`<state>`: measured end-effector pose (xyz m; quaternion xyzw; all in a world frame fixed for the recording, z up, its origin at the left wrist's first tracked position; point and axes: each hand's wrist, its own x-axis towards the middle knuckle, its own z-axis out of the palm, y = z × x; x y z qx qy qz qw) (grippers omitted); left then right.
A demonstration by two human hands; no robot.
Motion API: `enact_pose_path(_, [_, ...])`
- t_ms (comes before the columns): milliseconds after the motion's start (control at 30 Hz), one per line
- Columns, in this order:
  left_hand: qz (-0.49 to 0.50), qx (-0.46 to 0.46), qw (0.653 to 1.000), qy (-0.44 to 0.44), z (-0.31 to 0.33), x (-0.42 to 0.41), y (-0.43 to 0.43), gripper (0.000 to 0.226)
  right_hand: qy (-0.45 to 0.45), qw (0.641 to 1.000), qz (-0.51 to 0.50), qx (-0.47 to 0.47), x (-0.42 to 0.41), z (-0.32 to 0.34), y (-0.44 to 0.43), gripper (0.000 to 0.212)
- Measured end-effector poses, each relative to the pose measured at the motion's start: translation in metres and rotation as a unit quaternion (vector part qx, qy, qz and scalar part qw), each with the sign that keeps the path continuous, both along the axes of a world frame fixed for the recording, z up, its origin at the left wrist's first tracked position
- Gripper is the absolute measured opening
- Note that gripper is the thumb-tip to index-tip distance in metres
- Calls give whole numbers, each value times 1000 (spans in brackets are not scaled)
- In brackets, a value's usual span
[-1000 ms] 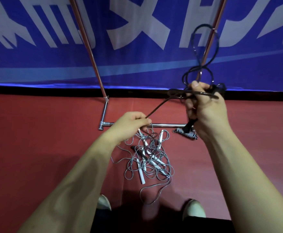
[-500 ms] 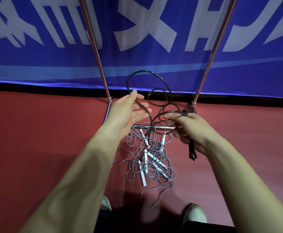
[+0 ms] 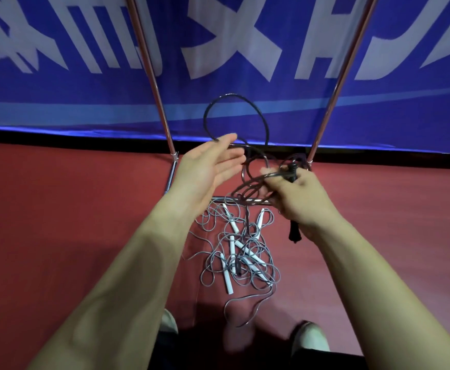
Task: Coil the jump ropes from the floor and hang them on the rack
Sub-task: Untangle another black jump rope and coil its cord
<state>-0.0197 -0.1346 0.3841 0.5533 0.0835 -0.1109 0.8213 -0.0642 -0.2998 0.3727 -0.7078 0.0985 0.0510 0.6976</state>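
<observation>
Right hand [image 3: 297, 202] gripping black jump rope [image 3: 255, 180] coils and handle, left hand [image 3: 207, 172] flat-fingered against rope loop, grey ropes [image 3: 241, 252] tangled on floor [image 3: 71, 222]

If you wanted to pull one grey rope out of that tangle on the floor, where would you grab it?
Probably by the white handle at the tangle's near left edge: it looks stiff, straight, lies flat with little cord over it. Pinch across it from above, from the left. The left hand is open; the right hand grips the black rope.
</observation>
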Motion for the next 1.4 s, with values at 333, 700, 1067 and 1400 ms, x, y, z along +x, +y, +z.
enact_pose_path(333, [-238,330,899,-160,-25,-18,-17,19,29,980,-34,191,4,10,-26,21])
enact_pose_path(700, [-218,465,851,-113,-67,-6,-6,19,-41,977,-96,185,4,21,-25,24])
enact_pose_path(1067, [-209,557,802,44,-111,-9,28,27,-94,930,-166,316,4,37,-38,24])
enact_pose_path(1400, [-80,259,962,14,-42,5,12,41,57,945,-276,165,9,-4,-50,18])
